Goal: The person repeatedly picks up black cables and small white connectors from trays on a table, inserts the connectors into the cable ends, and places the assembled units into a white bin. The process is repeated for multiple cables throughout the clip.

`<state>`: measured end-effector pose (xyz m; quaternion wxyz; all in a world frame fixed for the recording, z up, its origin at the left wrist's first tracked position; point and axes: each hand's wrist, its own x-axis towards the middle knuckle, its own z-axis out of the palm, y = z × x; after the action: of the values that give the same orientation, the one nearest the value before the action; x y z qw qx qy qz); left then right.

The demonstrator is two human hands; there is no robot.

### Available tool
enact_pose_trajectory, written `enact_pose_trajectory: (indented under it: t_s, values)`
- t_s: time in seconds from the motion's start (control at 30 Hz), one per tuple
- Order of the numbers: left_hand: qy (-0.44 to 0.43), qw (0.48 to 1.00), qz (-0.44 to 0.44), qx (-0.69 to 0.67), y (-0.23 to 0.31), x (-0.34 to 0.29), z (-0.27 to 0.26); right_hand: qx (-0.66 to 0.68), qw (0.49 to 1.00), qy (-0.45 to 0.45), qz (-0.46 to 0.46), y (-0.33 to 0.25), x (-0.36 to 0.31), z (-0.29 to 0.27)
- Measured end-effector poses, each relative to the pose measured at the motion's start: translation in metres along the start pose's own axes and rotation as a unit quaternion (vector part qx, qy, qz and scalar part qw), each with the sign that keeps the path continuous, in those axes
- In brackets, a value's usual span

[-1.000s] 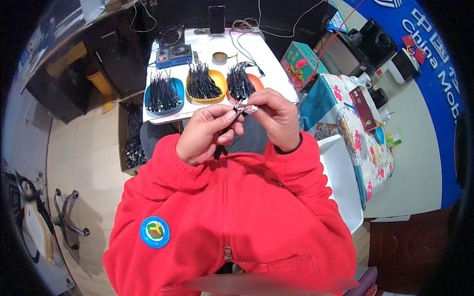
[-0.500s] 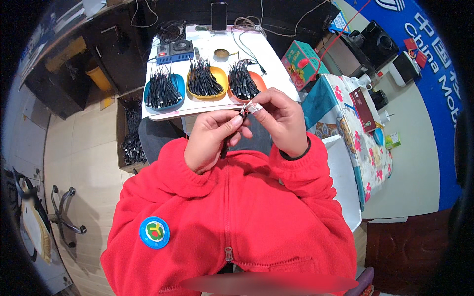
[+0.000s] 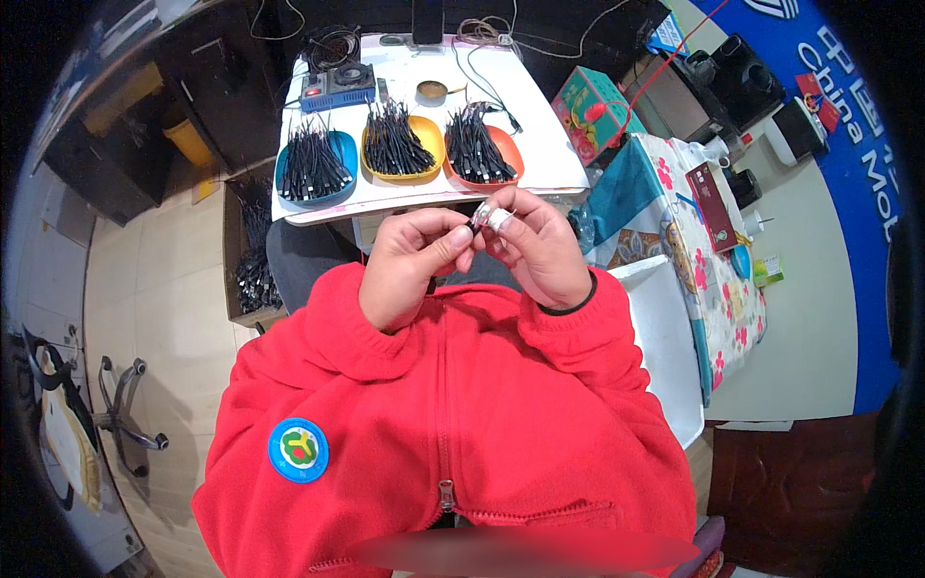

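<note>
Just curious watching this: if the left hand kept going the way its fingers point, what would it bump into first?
The left hand points toward the right hand, so it would meet those fingers, probably at the small black piece pinched between them.

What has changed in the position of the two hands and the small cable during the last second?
Little changed. The left hand and the right hand have drawn slightly nearer to the red fleece jacket, away from the white table. Both still pinch the thin black cable with a small silvery roll at the right fingertips. The blue, yellow and orange bowls of cables stayed put.
</note>
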<state>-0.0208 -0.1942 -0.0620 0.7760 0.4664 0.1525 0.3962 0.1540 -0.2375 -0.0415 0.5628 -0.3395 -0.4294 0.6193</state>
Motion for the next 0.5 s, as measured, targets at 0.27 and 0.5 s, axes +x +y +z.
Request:
enact_pose_trajectory:
  t_s: [0.27,0.5]
  values:
    - [-0.044,0.998,-0.04,-0.009,0.0036,-0.0013,0.0022,0.038,0.999,-0.003,-0.005,-0.0008,-0.0025,0.0038]
    - [-0.054,0.997,-0.052,0.015,0.0043,-0.0004,0.001,0.005,1.0,-0.014,0.021,-0.0024,-0.0055,-0.0027]
